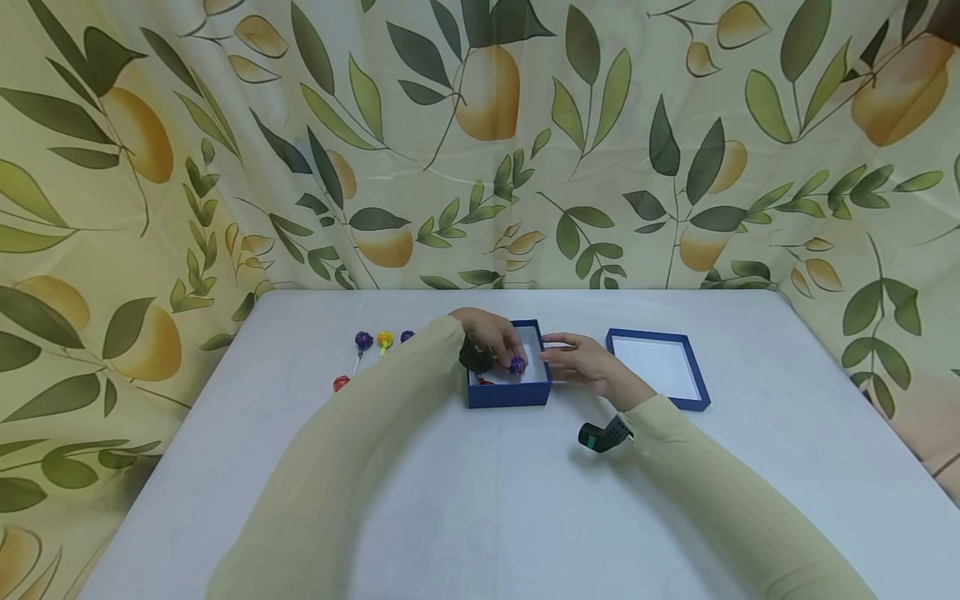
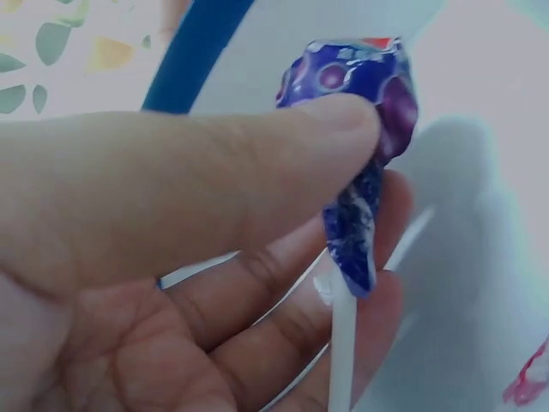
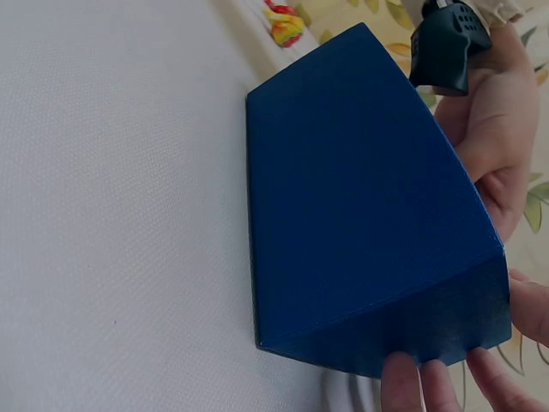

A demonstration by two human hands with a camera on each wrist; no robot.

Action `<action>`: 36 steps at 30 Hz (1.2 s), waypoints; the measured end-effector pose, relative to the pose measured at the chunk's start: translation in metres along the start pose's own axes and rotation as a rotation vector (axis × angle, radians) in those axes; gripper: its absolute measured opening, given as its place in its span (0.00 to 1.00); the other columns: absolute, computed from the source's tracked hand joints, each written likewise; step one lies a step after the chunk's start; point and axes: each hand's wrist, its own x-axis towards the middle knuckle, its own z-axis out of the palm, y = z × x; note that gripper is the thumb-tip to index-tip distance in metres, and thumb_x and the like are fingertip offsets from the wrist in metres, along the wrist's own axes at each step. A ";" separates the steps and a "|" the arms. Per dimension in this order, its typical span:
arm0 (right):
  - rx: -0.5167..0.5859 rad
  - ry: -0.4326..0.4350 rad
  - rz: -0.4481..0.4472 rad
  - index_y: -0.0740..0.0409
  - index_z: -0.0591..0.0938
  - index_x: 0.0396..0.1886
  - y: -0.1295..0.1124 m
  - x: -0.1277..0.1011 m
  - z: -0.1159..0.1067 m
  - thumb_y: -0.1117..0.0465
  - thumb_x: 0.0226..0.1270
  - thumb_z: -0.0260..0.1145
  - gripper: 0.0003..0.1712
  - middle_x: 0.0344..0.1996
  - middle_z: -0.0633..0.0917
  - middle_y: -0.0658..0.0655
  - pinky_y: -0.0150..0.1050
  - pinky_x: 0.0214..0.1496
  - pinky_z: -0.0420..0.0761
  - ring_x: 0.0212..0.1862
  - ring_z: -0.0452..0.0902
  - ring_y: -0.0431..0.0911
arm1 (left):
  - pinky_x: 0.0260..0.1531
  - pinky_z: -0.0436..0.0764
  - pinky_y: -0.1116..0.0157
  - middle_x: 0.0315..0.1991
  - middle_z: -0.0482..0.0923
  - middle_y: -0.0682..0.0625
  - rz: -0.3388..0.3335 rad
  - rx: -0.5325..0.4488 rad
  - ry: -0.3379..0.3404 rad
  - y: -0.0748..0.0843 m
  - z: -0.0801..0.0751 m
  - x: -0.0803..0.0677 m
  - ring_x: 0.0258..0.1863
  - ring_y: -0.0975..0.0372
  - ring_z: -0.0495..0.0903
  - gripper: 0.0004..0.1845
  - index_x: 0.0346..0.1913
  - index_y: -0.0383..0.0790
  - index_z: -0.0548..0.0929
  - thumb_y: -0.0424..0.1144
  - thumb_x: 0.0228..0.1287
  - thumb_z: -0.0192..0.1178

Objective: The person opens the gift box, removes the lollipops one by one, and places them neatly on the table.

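While the left hand (image 1: 495, 335) is reaching over the open blue box (image 1: 510, 393), its thumb and fingers are pinching one purple-wrapped lollipop (image 1: 517, 364) by the twisted wrapper just below the candy head; the left wrist view is showing the white stick running down past the fingers (image 2: 283, 300), with the lollipop sitting inside the box's white interior. The right hand (image 1: 585, 364) is resting against the box's right wall, fingers fairly straight and touching the blue side, gripping nothing. One red item is lying in the box already, only partly visible. One box lid (image 1: 658, 367), blue-rimmed and white inside, is lying just right of the right hand on the tabletop (image 1: 480, 500). Left of the box, four loose lollipops are lying: two purple (image 1: 363, 340), one yellow (image 1: 385, 339), one red (image 1: 341, 383). Each wrist is carrying one small black camera.
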 end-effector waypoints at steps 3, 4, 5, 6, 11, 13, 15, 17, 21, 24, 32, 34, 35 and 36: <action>0.000 0.004 0.002 0.60 0.59 0.71 0.000 0.000 0.000 0.63 0.69 0.57 0.32 0.64 0.68 0.66 0.49 0.68 0.68 0.55 0.73 0.48 | 0.40 0.73 0.74 0.43 0.77 0.49 -0.015 -0.037 0.089 0.012 0.007 -0.015 0.41 0.64 0.72 0.18 0.56 0.34 0.77 0.26 0.63 0.55; -0.002 0.004 0.001 0.60 0.59 0.71 0.000 0.000 0.000 0.63 0.69 0.57 0.32 0.63 0.68 0.65 0.49 0.67 0.69 0.54 0.73 0.48 | 0.39 0.72 0.75 0.43 0.77 0.49 -0.015 -0.061 0.110 0.015 0.008 -0.019 0.41 0.64 0.72 0.18 0.57 0.33 0.76 0.26 0.64 0.54; -0.005 -0.002 -0.004 0.60 0.59 0.71 0.000 0.000 0.000 0.63 0.69 0.57 0.33 0.63 0.69 0.65 0.49 0.67 0.69 0.54 0.73 0.47 | 0.37 0.71 0.76 0.42 0.77 0.49 -0.008 -0.075 0.133 0.016 0.009 -0.022 0.40 0.65 0.72 0.19 0.58 0.31 0.75 0.25 0.64 0.54; -0.004 -0.003 -0.006 0.60 0.59 0.71 0.000 0.000 0.000 0.63 0.69 0.57 0.33 0.62 0.69 0.64 0.48 0.67 0.69 0.54 0.73 0.47 | 0.35 0.71 0.77 0.42 0.77 0.50 -0.004 -0.081 0.155 0.018 0.010 -0.025 0.38 0.66 0.71 0.19 0.59 0.31 0.74 0.25 0.65 0.53; -0.004 -0.006 -0.010 0.61 0.59 0.71 0.000 0.000 0.000 0.62 0.68 0.58 0.33 0.61 0.72 0.63 0.48 0.67 0.70 0.53 0.74 0.46 | 0.29 0.68 0.77 0.41 0.75 0.51 0.012 -0.128 0.219 0.021 0.011 -0.035 0.33 0.67 0.69 0.19 0.60 0.32 0.74 0.25 0.65 0.53; -0.001 0.002 -0.004 0.60 0.60 0.71 0.000 -0.001 0.001 0.62 0.68 0.59 0.33 0.60 0.72 0.63 0.48 0.67 0.69 0.52 0.74 0.46 | 0.28 0.68 0.76 0.42 0.75 0.51 0.020 -0.155 0.238 0.021 0.010 -0.036 0.33 0.67 0.69 0.19 0.59 0.32 0.74 0.25 0.65 0.52; -0.002 -0.003 -0.005 0.61 0.59 0.71 0.000 -0.001 0.001 0.62 0.68 0.58 0.34 0.61 0.71 0.63 0.48 0.68 0.68 0.52 0.74 0.45 | 0.28 0.69 0.76 0.42 0.75 0.51 0.033 -0.176 0.257 0.019 0.009 -0.038 0.33 0.67 0.70 0.19 0.59 0.33 0.74 0.26 0.66 0.53; 0.008 0.004 0.004 0.60 0.59 0.71 0.000 0.000 0.002 0.63 0.68 0.58 0.33 0.62 0.71 0.63 0.49 0.68 0.68 0.52 0.73 0.45 | 0.30 0.70 0.75 0.41 0.75 0.51 0.053 -0.199 0.280 0.017 0.009 -0.040 0.33 0.66 0.70 0.19 0.59 0.33 0.74 0.26 0.65 0.53; 0.001 0.004 0.007 0.60 0.59 0.71 -0.001 0.000 0.001 0.62 0.69 0.58 0.34 0.62 0.70 0.64 0.49 0.68 0.68 0.53 0.73 0.47 | 0.38 0.71 0.68 0.42 0.74 0.50 0.101 -0.245 0.339 0.016 0.007 -0.049 0.36 0.65 0.71 0.19 0.60 0.34 0.74 0.27 0.65 0.53; -0.014 0.013 0.013 0.60 0.59 0.71 -0.001 0.000 0.001 0.62 0.69 0.57 0.33 0.63 0.69 0.65 0.49 0.68 0.68 0.54 0.72 0.48 | 0.46 0.72 0.63 0.48 0.75 0.47 0.121 -0.286 0.393 0.017 0.005 -0.057 0.40 0.64 0.71 0.20 0.60 0.36 0.74 0.27 0.66 0.53; -0.018 0.028 0.021 0.59 0.60 0.71 -0.002 -0.001 0.002 0.62 0.68 0.58 0.33 0.58 0.73 0.60 0.48 0.68 0.68 0.52 0.72 0.46 | 0.63 0.71 0.60 0.59 0.72 0.40 0.143 -0.452 0.561 0.020 -0.001 -0.074 0.55 0.55 0.74 0.21 0.63 0.35 0.70 0.28 0.67 0.52; -0.017 0.027 0.018 0.59 0.60 0.71 -0.001 -0.001 0.002 0.63 0.68 0.58 0.33 0.55 0.74 0.57 0.48 0.68 0.69 0.53 0.72 0.47 | 0.62 0.72 0.60 0.59 0.72 0.39 0.161 -0.496 0.601 0.019 -0.003 -0.077 0.56 0.52 0.74 0.20 0.62 0.34 0.70 0.27 0.67 0.51; -0.016 0.026 0.018 0.59 0.60 0.71 -0.001 -0.001 0.002 0.63 0.68 0.58 0.33 0.54 0.74 0.56 0.48 0.68 0.69 0.54 0.71 0.47 | 0.62 0.73 0.59 0.59 0.72 0.38 0.170 -0.519 0.619 0.018 -0.003 -0.079 0.57 0.51 0.74 0.20 0.62 0.33 0.70 0.27 0.67 0.51; -0.015 0.025 0.017 0.59 0.60 0.71 -0.001 -0.001 0.002 0.63 0.68 0.58 0.33 0.53 0.74 0.56 0.48 0.68 0.69 0.54 0.71 0.48 | 0.61 0.73 0.59 0.59 0.72 0.38 0.177 -0.542 0.639 0.017 -0.004 -0.081 0.57 0.50 0.74 0.20 0.62 0.33 0.70 0.27 0.67 0.51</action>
